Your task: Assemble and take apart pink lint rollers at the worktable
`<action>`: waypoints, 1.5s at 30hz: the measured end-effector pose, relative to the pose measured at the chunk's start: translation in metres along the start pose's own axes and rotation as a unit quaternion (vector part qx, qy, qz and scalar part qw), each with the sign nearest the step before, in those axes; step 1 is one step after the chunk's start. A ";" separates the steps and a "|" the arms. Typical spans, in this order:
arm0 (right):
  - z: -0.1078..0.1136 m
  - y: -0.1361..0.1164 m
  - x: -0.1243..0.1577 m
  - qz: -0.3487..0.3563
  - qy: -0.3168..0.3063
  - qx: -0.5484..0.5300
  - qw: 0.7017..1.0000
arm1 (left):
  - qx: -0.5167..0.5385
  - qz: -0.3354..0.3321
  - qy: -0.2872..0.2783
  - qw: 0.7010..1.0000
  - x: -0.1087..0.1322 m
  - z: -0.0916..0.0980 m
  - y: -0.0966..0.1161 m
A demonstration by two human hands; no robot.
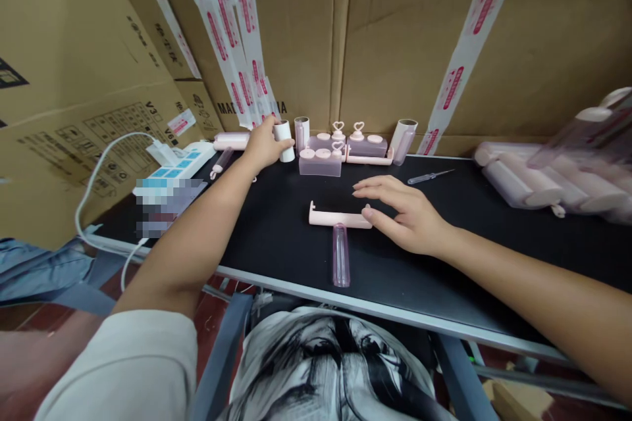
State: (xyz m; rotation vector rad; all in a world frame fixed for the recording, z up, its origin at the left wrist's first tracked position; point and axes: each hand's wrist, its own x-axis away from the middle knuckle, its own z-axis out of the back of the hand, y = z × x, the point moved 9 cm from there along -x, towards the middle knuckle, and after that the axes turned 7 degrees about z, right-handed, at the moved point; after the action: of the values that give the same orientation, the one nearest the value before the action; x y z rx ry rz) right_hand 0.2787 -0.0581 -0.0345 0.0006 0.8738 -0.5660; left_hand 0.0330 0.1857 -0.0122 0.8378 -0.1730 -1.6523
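Note:
My left hand (264,143) reaches to the back of the black table (276,230) and is closed round a white paper roll (285,141) that stands upright. My right hand (405,214) lies open over the table's middle, thumb touching the right end of a pale pink roller frame (336,217). From that frame a clear pink handle (340,254) points toward me. Beyond it stand clear pink cases (320,161) with round pink caps and heart-shaped tops. Another white roll (302,131) stands beside the held one.
Taped cardboard boxes (385,39) wall the back and left. A white power strip (178,168) with its cable lies at the left. A small screwdriver (429,177) lies right of centre. Wrapped pink rollers (538,181) are piled at the right. Another roll in a pink frame (403,141) leans at the back.

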 end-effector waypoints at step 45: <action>-0.027 0.018 0.007 -0.042 -0.105 -0.017 0.993 | 0.031 -0.152 0.032 0.987 0.011 -0.008 0.034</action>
State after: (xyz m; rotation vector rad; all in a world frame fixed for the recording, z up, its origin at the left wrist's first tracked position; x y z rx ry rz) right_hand 0.2713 -0.0395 -0.0615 -0.1252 0.6810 -0.6179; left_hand 0.0647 0.1697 -0.0047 1.0016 -0.0537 -1.9097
